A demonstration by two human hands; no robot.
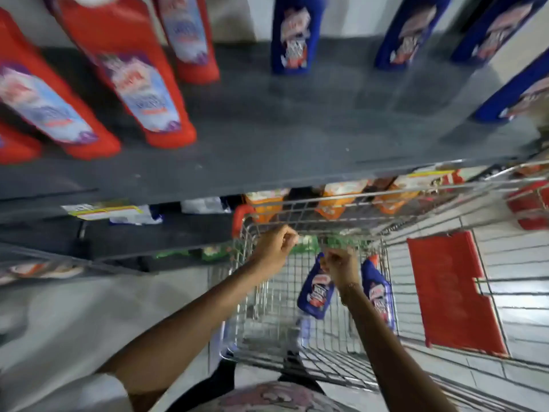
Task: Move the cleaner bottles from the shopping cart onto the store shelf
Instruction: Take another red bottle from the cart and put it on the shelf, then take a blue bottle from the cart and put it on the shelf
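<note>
Hands in cart (297,203): left hand (274,248) curled shut near rim, can't tell if gripping wire. Right hand (340,264) pinches blue bottle (315,292) top; 2nd blue bottle (380,295) beside it. Shelf (282,138) above.

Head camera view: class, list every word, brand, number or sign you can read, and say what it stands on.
None can be read.
Red bottles: labels blurred.
Blue bottles on the shelf: labels blurred.
Blue bottles in the cart: labels blurred.
Yellow shelf tags: print too small.
Orange packs: print blurred.
Red cart flap: no clear text.
</note>
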